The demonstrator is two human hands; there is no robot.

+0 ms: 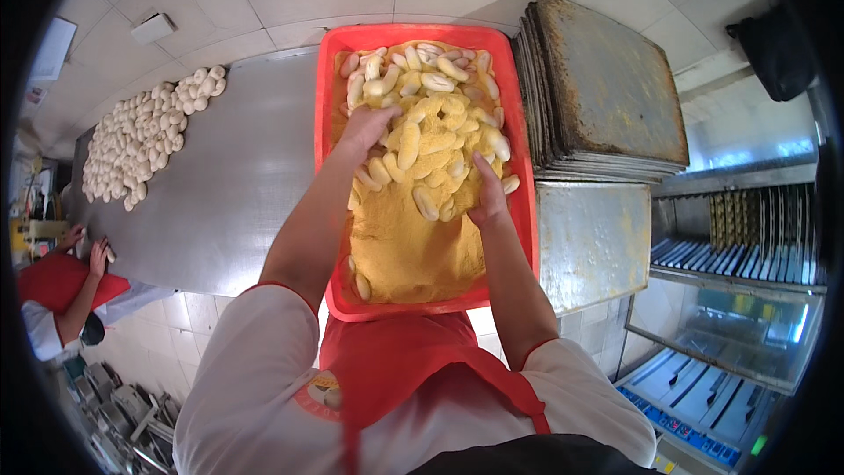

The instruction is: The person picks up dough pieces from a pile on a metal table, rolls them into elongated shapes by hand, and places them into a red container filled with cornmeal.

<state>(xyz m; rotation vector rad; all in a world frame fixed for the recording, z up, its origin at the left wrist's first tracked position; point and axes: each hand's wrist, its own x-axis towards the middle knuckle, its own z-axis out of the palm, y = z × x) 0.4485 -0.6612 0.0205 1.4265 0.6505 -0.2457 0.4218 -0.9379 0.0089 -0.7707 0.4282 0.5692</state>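
A deep red plastic tub (323,97) holds many pale, oblong dough pieces and a bed of yellow meal (400,251). Between my hands, a heap of dough pieces (431,154) is thickly dusted with the meal. My left hand (369,127) cups the heap's left side, its fingertips partly hidden among the pieces. On the right side, my right hand (488,189) presses in with the thumb up, and its other fingers are under the dough. Less coated dough pieces (440,62) lie at the far end of the tub.
Left of the tub is a metal worktable (251,158) with a pile of round dough pieces (145,145). A co-worker's hand (99,257) rests at its edge. Stacked baking trays (607,79) and a metal sheet (593,242) stand right, beside a tray rack (738,237).
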